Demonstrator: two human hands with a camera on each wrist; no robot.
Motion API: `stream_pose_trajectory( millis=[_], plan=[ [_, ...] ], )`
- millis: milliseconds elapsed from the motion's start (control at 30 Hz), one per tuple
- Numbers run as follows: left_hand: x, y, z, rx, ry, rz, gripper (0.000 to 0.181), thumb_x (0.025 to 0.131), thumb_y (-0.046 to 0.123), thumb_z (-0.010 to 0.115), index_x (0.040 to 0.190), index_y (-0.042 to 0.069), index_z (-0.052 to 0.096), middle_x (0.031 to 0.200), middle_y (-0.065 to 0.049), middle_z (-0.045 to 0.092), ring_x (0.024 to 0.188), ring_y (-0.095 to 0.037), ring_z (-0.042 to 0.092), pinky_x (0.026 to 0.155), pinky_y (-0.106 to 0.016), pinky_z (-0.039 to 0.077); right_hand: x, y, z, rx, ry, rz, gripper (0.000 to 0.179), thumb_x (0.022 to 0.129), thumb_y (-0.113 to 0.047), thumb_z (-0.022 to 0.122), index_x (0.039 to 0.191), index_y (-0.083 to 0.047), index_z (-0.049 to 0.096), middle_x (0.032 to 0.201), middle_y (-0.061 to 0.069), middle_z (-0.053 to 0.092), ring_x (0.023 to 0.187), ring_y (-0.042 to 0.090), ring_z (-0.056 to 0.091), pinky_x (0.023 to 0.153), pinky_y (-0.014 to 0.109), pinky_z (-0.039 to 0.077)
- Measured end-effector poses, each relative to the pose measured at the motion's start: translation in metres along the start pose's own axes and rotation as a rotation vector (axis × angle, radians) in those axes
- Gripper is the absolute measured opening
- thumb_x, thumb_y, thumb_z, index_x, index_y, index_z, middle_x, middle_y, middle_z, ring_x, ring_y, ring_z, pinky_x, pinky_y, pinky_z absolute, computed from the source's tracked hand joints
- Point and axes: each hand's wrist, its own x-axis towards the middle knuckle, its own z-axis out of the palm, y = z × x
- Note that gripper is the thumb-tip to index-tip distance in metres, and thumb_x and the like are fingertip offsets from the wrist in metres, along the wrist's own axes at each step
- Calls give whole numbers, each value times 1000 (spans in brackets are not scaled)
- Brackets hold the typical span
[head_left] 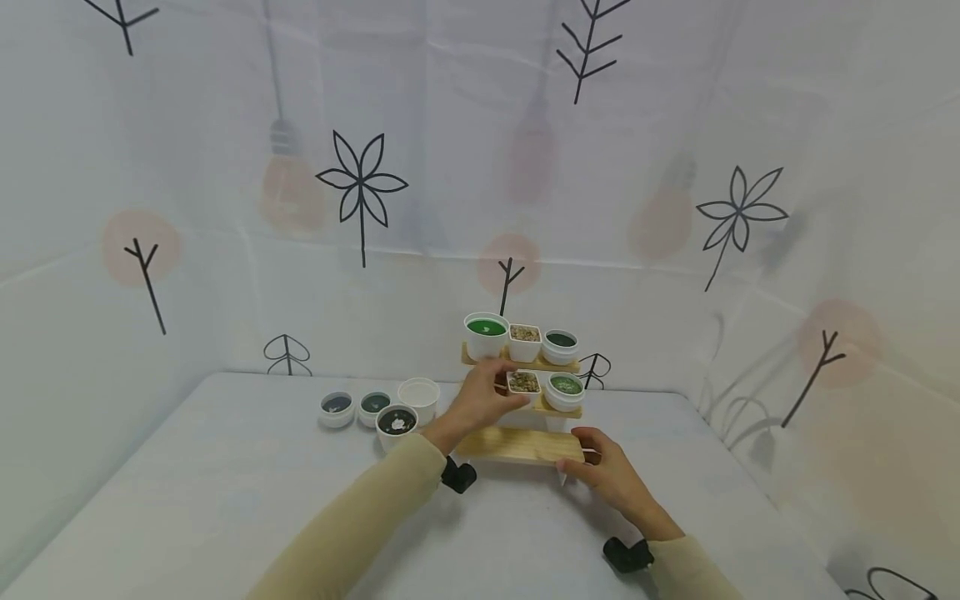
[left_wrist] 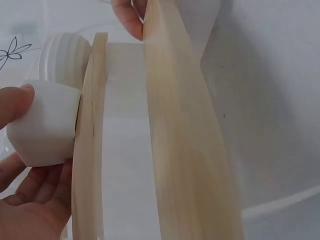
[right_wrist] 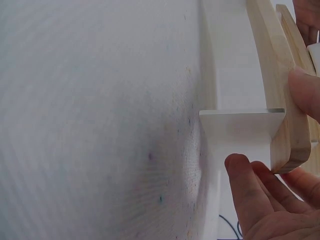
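A tiered stand with wooden shelf boards stands mid-table in the head view. My left hand (head_left: 480, 398) pinches a small square white pot (left_wrist: 47, 122) with speckled filling at the middle shelf (left_wrist: 90, 140), thumb on one side and fingers on the other. A ribbed round pot (head_left: 565, 392) with green filling sits right of it. My right hand (head_left: 609, 473) grips the right end of the bottom board (head_left: 517, 446); in the right wrist view its thumb lies on the wood (right_wrist: 287, 130), with fingertips beside the white support (right_wrist: 240, 122). No pot stands on that board.
On the top shelf (head_left: 538, 364) stand a larger pot with bright green filling (head_left: 486, 335), a square pot (head_left: 525, 343) and a ribbed pot (head_left: 559, 347). Several white round pots, one with dark filling (head_left: 396, 423), are left of my left forearm. A patterned cloth (head_left: 450, 208) hangs behind.
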Motion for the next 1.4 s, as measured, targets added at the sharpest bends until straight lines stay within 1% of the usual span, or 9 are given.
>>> stream_pose_trajectory(
  millis=[367, 533, 733, 900, 1033, 1133, 1200, 1300, 1400],
  plan=[
    [1, 0, 11, 22, 63, 5, 47, 79, 19, 79, 121, 6, 61, 102, -3, 56, 85, -12, 54, 72, -22, 50, 1, 1, 0, 10, -4, -17, 74, 80, -36, 77, 136, 0, 43, 129, 20, 52, 110, 31, 57, 91, 44, 49],
    [1, -3, 12, 28, 71, -1, 46, 80, 19, 77, 122, 7, 60, 103, -2, 55, 85, -11, 53, 72, -20, 49, 1, 1, 0, 15, -9, -8, 76, 80, -37, 76, 137, 0, 43, 130, 20, 52, 110, 30, 57, 90, 44, 50],
    [-5, -1, 12, 29, 70, 2, 48, 83, 21, 74, 126, 7, 55, 110, -4, 53, 93, -14, 55, 79, -24, 51, 0, 0, 1, 6, -6, -7, 77, 80, -38, 76, 137, 0, 42, 131, 20, 51, 111, 31, 57, 89, 44, 50],
    [-17, 1, 6, 30, 73, 30, 53, 84, 21, 72, 129, 3, 50, 118, -11, 52, 104, -24, 55, 87, -34, 52, -1, -1, 1, -5, 4, -3, 77, 79, -38, 77, 136, 0, 43, 131, 21, 52, 110, 32, 58, 89, 45, 50],
    [-29, 0, -3, 30, 68, 39, 54, 83, 21, 73, 127, -1, 50, 119, -16, 53, 104, -28, 57, 87, -34, 52, -1, -1, 2, -15, 8, -1, 76, 79, -38, 77, 135, 0, 43, 130, 21, 52, 109, 31, 58, 90, 45, 50],
    [-41, -2, -12, 39, 54, 41, 53, 84, 25, 72, 125, 0, 52, 117, -16, 54, 102, -27, 58, 86, -34, 53, 0, 1, 2, -14, 6, 0, 76, 79, -38, 77, 135, 1, 43, 129, 21, 52, 108, 30, 58, 91, 44, 50],
    [-50, -4, -19, 42, 54, 59, 51, 84, 24, 72, 124, -1, 53, 115, -16, 54, 102, -26, 58, 86, -35, 53, 0, 1, 2, -15, 6, -1, 76, 79, -38, 77, 135, 1, 43, 129, 21, 52, 109, 31, 58, 91, 44, 49],
    [-63, -8, -31, 59, 72, 92, 47, 86, 21, 71, 123, -1, 54, 114, -15, 55, 100, -25, 59, 85, -38, 54, 2, 2, 2, -16, 6, -8, 76, 79, -37, 77, 135, 1, 43, 129, 22, 52, 109, 31, 58, 91, 44, 50],
    [-75, -14, -41, 73, 112, 139, 44, 85, 16, 71, 120, -2, 55, 113, -16, 56, 99, -26, 60, 83, -39, 54, 3, 2, 2, -4, 4, -6, 75, 79, -35, 78, 135, 1, 43, 129, 22, 52, 109, 32, 58, 90, 44, 50]
  ],
)
